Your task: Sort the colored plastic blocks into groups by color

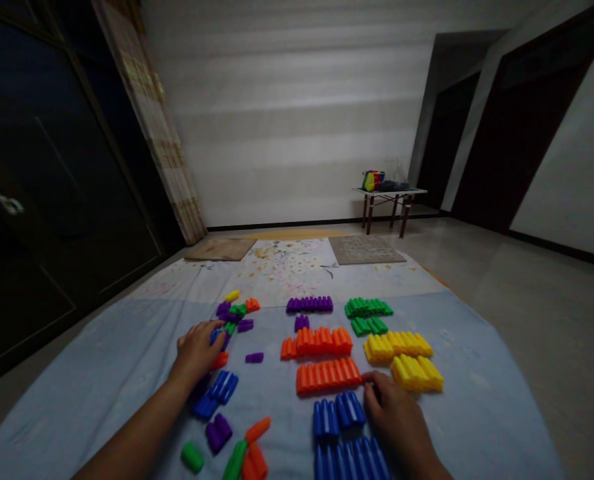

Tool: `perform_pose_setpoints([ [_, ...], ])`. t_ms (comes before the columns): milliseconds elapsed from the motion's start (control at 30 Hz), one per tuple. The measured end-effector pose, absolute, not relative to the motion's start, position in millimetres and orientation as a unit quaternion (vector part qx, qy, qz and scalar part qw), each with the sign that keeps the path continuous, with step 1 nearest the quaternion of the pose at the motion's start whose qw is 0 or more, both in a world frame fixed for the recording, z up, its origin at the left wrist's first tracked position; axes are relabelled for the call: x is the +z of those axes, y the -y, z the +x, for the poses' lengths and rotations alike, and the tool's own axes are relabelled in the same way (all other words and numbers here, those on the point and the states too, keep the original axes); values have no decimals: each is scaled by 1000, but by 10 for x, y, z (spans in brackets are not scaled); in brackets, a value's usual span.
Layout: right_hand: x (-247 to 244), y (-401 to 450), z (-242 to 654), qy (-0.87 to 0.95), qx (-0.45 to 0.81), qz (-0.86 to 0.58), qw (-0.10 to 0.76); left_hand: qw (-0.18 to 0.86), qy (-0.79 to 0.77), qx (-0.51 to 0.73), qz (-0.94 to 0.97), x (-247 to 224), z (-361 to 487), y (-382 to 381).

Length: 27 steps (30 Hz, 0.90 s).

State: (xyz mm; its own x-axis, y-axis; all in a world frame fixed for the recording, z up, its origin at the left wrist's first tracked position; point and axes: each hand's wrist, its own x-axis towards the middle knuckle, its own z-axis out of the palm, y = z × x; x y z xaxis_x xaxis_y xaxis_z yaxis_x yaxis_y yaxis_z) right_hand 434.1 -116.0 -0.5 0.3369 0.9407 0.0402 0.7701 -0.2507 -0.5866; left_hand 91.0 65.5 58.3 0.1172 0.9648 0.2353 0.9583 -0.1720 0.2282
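On the left, my left hand (199, 350) reaches into a loose pile, its fingers closed round a blue plastic piece (215, 336). Purple pieces (245, 325), green pieces (237, 310) and an orange piece (220, 361) lie about it. My right hand (389, 400) rests with curled fingers at the right end of an orange row (328, 376), fingertips touching or nearly touching it. Whether anything is pinched there is hidden. Blue rows (349, 460) lie just left of that wrist. Yellow blocks (417, 373) sit just beyond the hand.
Sorted purple (309, 305) and green rows (367, 307) lie farther back. Loose blue (217, 395), purple (219, 433) and green pieces (192, 457) are near my left forearm. Two flat mats (367, 250) lie at the cloth's far end. A small table (390, 192) stands beyond.
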Motion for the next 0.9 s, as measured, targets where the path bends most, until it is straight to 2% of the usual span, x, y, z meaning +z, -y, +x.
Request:
perform_pose_setpoints([
  [167,12,1175,4331,556,152,-774,262,36,-653,150,742,393,631,-599],
  [433,38,1197,4321,556,143,-779,253,75,-603,171,775,312,790,-459],
  [600,67,1219,4311,565,133,-769,266,132,-571,200,785,334,847,-412],
  [733,37,1205,4334,560,145,-773,262,150,-608,232,745,416,681,-540],
  [900,-37,1173,4376,564,154,-768,262,165,-620,205,739,426,511,-623],
])
